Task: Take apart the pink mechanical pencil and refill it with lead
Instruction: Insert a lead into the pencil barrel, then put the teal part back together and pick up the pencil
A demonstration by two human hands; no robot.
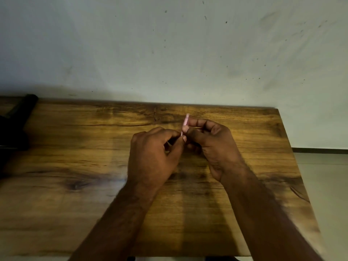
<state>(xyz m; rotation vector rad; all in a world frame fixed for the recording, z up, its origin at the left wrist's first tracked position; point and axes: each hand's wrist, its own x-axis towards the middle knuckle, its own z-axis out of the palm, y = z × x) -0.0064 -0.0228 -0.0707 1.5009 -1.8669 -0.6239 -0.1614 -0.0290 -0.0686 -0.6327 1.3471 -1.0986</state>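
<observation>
Wood grain runs under both my hands, a bare table set against a pale, speckled wall, with something dark lying far off to the left of my left hand.

My hands are together above the middle of the table, fingertips almost touching. My right hand pinches the pencil between thumb and forefinger; its pink barrel sticks up and away from my fingers, tilted a little, and its lower end runs down into the gap between the two hands. My left hand is curled closed with thumb and forefinger pressed at that lower end. Whether it grips the pencil itself, a part of it or a lead, I cannot tell; the fingers hide it and the view is blurred there.

I judge this to be the working step at the pencil's end: either pulling a piece off or feeding lead in. No loose parts or lead case show on the table, so how far along I am is unclear.

The next move calls for a steady right-hand hold while the left works straight along the barrel's line. Any sideways push could snap a lead or let a small part drop.
</observation>
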